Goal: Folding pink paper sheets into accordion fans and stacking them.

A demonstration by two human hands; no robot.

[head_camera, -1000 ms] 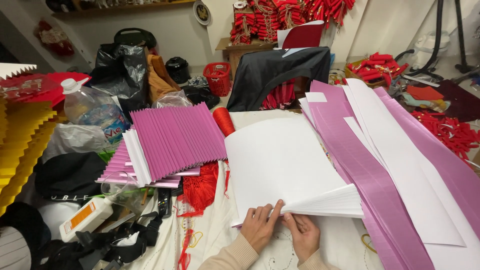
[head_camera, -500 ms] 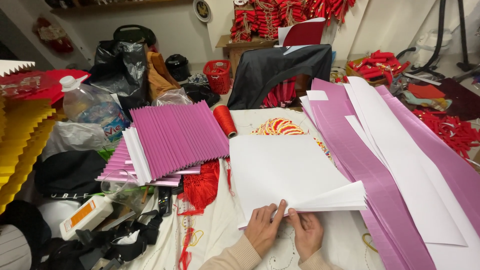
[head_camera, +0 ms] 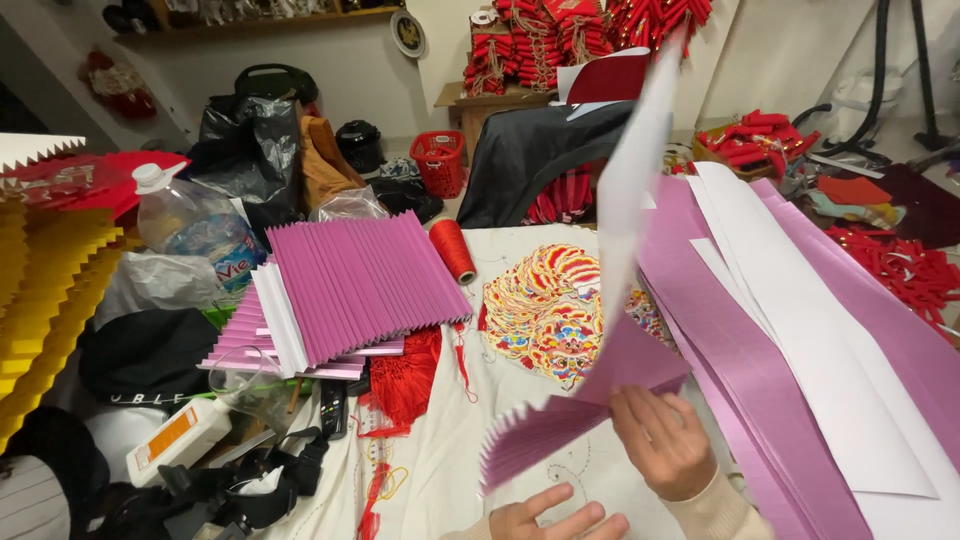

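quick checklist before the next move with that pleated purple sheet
1. Right hand grips the pleated purple sheet at its folded end: ok.
2. Left hand on the sheet: not ok, it lies open on the cloth below it.
3. Raised end of the sheet sharp enough to check the pleats: cannot tell, it is blurred.
4. Embroidered cloth free of the sheet: ok, the pattern shows uncovered.
5. Stack of pleated purple sheets apart from the hands: ok.
6. Red thread spool away from the sheet: ok.
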